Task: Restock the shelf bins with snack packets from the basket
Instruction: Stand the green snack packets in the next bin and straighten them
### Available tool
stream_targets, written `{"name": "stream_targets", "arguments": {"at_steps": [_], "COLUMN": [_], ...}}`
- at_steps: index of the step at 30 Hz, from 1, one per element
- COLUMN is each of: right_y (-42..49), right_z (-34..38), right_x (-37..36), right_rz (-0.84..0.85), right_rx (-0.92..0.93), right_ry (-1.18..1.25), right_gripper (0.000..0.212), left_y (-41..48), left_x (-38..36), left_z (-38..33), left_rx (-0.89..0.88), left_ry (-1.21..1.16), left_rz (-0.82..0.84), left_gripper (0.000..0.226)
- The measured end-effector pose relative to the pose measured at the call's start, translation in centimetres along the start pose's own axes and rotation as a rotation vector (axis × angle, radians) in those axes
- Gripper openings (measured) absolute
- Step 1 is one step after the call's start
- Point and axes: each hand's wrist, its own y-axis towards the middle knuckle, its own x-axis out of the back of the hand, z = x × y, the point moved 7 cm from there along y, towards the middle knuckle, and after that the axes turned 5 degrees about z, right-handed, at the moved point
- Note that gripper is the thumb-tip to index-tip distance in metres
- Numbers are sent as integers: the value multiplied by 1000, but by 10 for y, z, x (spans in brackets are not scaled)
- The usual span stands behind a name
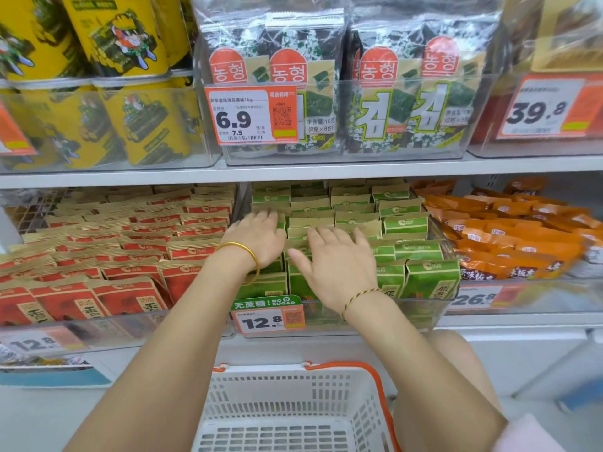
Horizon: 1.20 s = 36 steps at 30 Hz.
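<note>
Packets of green and tan paper [427, 278] stand upright in close rows inside the clear plastic bin [391, 309] at the middle of the lower shelf; both of my hands are down on them. My left hand [261, 238] lies flat on the packet tops toward the back left of the bin, fingers straight and holding nothing; my right hand [336, 267] lies just beside it, nearer the front, fingers spread and straight on the tops, likewise gripping nothing. A plain gold bangle [243, 257] circles my left wrist; a thin twisted cord bracelet [359, 296] circles my right. On the bin's front hangs an orange-edged price label reading 12.8 [267, 318], with a green strip along its top. In the bin to the left lie red and tan paper packets [130, 256] in the same sort of rows; in the bin to the right, shiny orange foil packets [509, 238] lie overlapping. Below the shelf, between my forearms, sits the white slotted plastic basket with an orange handle [277, 394]. On the upper shelf, clear bins hold yellow printed tins [124, 60] at the left and dark green seaweed packs in clear wrap [326, 93] at the middle; a price label reading 6.9 [251, 115] hangs in front of the seaweed packs.
</note>
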Motion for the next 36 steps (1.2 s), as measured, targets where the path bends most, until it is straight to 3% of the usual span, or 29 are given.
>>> {"name": "stream_targets", "arguments": {"at_steps": [5, 7, 9, 14, 29, 31, 34, 36], "right_y": [-14, -23, -29, -30, -29, -41, -81, -95], "right_z": [-23, -52, -66, -57, -60, -64, -61, -58], "right_x": [12, 20, 16, 1, 2, 14, 25, 8], "right_rz": [-81, -150, -115, -93, -189, -336, -700, -703], "right_rx": [23, -89, -147, -74, -56, -34, 41, 45], "right_ry": [110, 125, 123, -4, 49, 166, 197, 139], "right_gripper": [56, 53, 58, 83, 76, 62, 25, 17], "left_y": [3, -9, -28, -45, -38, -48, -89, -120], "left_x": [4, 14, 18, -6, -8, 0, 16, 8], "left_z": [-5, 1, 3, -17, -22, -22, -31, -48], "left_rx": [14, 6, 4, -12, -14, -52, -163, -254], "left_ry": [-51, -139, -143, -42, -32, -162, -344, -239], "left_rz": [-22, -141, -243, -161, -205, -289, -641, -838], "left_gripper": [53, 52, 55, 54, 55, 56, 50, 29]}}
